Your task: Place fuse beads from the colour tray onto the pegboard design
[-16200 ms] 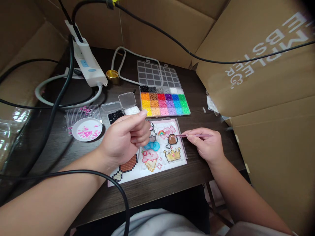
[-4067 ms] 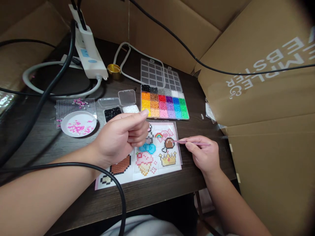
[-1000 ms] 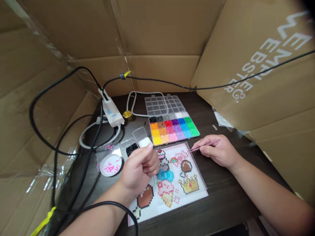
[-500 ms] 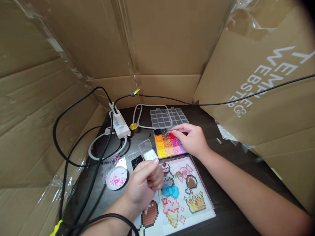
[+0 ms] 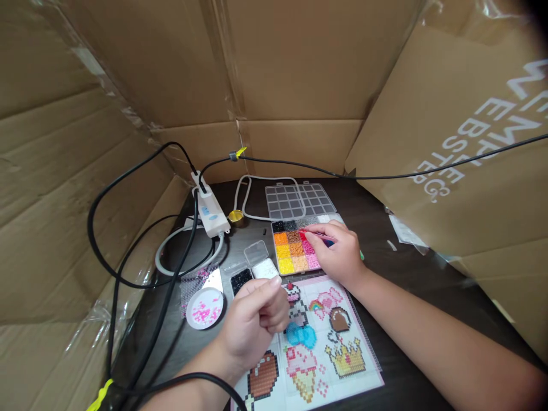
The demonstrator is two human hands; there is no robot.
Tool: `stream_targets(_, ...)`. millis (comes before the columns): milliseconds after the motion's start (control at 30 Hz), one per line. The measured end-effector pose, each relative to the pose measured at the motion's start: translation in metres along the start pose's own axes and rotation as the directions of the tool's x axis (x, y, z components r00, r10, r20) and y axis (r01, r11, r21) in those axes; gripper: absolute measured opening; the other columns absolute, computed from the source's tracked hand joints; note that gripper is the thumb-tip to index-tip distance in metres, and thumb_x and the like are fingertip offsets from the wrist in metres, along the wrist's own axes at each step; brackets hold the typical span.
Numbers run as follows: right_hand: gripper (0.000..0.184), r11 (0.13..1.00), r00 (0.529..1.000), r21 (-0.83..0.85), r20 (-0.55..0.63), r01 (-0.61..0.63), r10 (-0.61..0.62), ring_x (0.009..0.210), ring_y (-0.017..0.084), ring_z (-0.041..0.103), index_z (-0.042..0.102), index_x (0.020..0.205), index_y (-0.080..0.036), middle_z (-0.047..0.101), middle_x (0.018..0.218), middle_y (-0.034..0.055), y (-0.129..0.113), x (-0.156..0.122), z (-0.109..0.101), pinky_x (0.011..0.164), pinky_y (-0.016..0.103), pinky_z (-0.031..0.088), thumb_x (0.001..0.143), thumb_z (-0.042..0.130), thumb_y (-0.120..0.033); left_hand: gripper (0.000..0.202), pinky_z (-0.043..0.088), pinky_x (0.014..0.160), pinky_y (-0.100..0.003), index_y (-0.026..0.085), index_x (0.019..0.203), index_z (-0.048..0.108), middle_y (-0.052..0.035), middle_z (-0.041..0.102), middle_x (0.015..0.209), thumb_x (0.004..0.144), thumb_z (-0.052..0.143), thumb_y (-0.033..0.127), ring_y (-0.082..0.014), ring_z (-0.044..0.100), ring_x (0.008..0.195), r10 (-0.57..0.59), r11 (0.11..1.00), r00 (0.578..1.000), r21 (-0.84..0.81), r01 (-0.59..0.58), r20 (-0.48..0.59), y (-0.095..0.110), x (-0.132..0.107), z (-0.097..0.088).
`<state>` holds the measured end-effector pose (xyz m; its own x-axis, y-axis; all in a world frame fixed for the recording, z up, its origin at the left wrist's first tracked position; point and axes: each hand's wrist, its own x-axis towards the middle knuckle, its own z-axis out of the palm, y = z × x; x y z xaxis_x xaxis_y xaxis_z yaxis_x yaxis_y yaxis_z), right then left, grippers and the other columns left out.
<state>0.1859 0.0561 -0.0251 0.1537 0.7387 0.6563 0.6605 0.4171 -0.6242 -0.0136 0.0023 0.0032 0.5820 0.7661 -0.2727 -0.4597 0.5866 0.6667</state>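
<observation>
Cardboard walls [image 5: 299, 68] shut in left, back and right of frame. Black cable [image 5: 346, 177] strung across centre, above bead box [image 5: 295, 251]. Cable loops [image 5: 91, 222], power strip [image 5: 210, 211] crowd left. Right hand [image 5: 338, 257], tweezers [image 5: 317, 235] block box's right half. Bare table [image 5: 372, 211], centre right: open.

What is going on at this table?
A person is handling small beads. The right hand holds pink tweezers, with the tip at the red compartment of the open bead box. The left hand is curled shut above the pattern sheet; whether it holds anything cannot be seen. A dish with pink beads stands to the left.
</observation>
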Motion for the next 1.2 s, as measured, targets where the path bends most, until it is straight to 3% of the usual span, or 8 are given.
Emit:
stream_targets(200,0.008,0.989,0.99,-0.074,-0.054,0.124,-0.128,0.074,0.021,0.068,0.073,0.085,-0.021,0.077,0.081,0.0045,0.0013,-0.0002,-0.0033,0.078,0.041,0.051,0.087,0.065,-0.019,0.053,0.014,0.044,-0.022,0.019,0.053,0.026,0.0076,0.018,0.049,0.087,0.061,0.037,-0.005,0.016,0.043,0.005,1.0,1.0,-0.001,-0.005,0.0,-0.001,-0.0003,0.0003)
stream_targets(333,0.01,0.983,0.984,-0.033,0.007,0.179,-0.179,0.076,0.022,0.069,0.073,0.084,-0.023,0.078,0.084,0.0042,-0.0027,0.0002,-0.0057,0.078,0.042,0.051,0.087,0.064,-0.018,0.054,0.014,0.044,-0.022,0.019,0.053,0.025,0.0077,0.018,0.049,0.087,0.062,0.039,-0.005,0.016,0.043,0.007,1.0,1.0,-0.007,-0.007,-0.012,-0.0003,-0.0004,0.002)
stream_targets(467,0.013,0.986,0.983,-0.016,0.075,0.169,-0.167,0.076,0.022,0.068,0.074,0.082,-0.025,0.078,0.086,0.0036,-0.0055,0.0005,-0.005,0.079,0.043,0.05,0.087,0.064,-0.017,0.054,0.014,0.044,-0.022,0.019,0.053,0.026,0.0077,0.018,0.049,0.087,0.062,0.039,-0.0051,0.016,0.043,0.002,1.0,1.0,-0.007,-0.003,-0.015,0.0002,-0.0005,0.0025)
stream_targets(633,0.012,0.987,0.986,-0.056,0.086,0.151,-0.146,0.071,0.021,0.065,0.075,0.084,-0.024,0.075,0.076,0.0031,-0.0036,0.0007,-0.0024,0.077,0.042,0.048,0.084,0.066,-0.017,0.055,0.014,0.044,-0.022,0.019,0.053,0.025,0.0078,0.018,0.049,0.086,0.065,0.039,-0.0049,0.016,0.043,0.001,1.0,1.0,-0.01,-0.001,-0.017,0.0005,-0.0005,0.0031)
stream_targets(867,0.012,0.97,0.975,-0.099,0.059,0.221,-0.216,0.072,0.021,0.064,0.074,0.085,-0.022,0.077,0.078,0.0033,-0.001,0.0011,-0.0048,0.079,0.042,0.046,0.085,0.066,-0.014,0.055,0.015,0.045,-0.023,0.019,0.052,0.025,0.0075,0.019,0.049,0.087,0.064,0.038,-0.0052,0.017,0.043,0.009,1.0,1.0,-0.004,-0.009,-0.019,0.0002,0.0002,0.0028)
stream_targets(1200,0.013,0.975,0.977,-0.093,0.08,0.203,-0.196,0.073,0.021,0.065,0.074,0.086,-0.024,0.075,0.077,0.0026,0.0027,0.0018,-0.0049,0.08,0.042,0.046,0.086,0.064,-0.016,0.056,0.015,0.044,-0.022,0.019,0.053,0.025,0.0076,0.018,0.049,0.085,0.066,0.04,-0.0049,0.017,0.043,0.001,1.0,0.999,-0.011,-0.002,-0.039,-0.0005,0.0008,0.0012)
